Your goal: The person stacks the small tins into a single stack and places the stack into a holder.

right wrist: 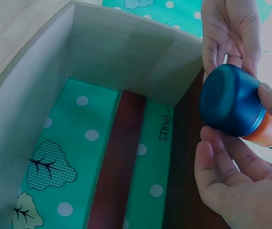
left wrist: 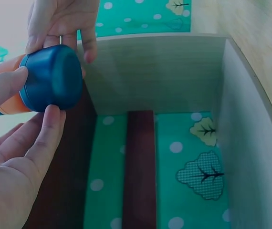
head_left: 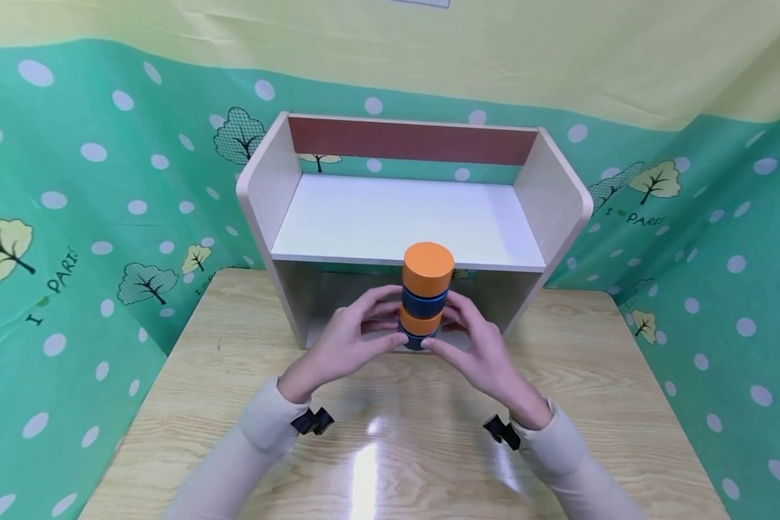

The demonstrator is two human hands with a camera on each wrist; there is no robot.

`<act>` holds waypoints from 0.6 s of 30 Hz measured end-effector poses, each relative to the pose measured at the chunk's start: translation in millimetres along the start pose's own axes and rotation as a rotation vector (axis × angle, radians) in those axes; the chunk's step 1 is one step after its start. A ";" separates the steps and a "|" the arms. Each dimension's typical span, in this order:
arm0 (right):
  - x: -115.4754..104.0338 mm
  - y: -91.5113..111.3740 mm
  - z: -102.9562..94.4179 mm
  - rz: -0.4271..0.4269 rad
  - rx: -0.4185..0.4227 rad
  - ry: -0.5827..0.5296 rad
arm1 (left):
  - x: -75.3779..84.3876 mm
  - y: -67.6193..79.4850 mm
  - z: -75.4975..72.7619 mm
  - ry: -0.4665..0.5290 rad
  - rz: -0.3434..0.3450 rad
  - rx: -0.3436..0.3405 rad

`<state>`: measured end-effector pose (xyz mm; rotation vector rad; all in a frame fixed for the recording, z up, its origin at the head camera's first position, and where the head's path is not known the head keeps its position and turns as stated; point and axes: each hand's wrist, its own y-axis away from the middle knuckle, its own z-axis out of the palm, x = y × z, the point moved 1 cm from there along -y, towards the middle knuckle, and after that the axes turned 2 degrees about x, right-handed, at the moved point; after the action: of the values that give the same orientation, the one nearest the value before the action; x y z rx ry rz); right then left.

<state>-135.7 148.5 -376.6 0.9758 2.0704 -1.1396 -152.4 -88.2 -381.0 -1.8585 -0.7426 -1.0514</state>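
A tall column of round orange and dark blue sections (head_left: 427, 271) stands upright between both hands in the head view, in front of the shelf's middle board. Its top section is orange and its lowest is blue. The left hand (head_left: 347, 338) grips the lower part from one side, with the thumb toward me. From the other side the right hand (head_left: 484, 354) grips the same part, its thumb close to the left one. Both wrist views show the smooth blue base (left wrist: 55, 78) with fingertips around its edge. Whether the sections are separate pieces cannot be told.
A small two-level shelf (head_left: 403, 217) with pale side walls and a dark red back rail (head_left: 416, 139) stands at the back of the wooden table (head_left: 403, 448). Behind and at both sides hangs a green dotted curtain (head_left: 104, 289). Dark wrist mounts (head_left: 312, 421) sit on both sleeves.
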 end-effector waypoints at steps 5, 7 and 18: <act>-3.0 -6.6 -2.6 -0.019 0.002 -0.011 | 5.1 -3.6 -3.9 -0.003 0.005 0.022; -4.4 -9.4 -3.9 -0.026 0.005 -0.008 | 7.9 -5.5 -5.4 -0.004 0.010 0.027; -18.2 -27.9 -14.7 -0.051 0.015 0.003 | 26.6 -21.2 -16.6 -0.021 0.052 0.028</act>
<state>-150.0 145.2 -343.3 0.9372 2.1030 -1.1824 -163.1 -90.9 -344.8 -1.8582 -0.7145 -0.9854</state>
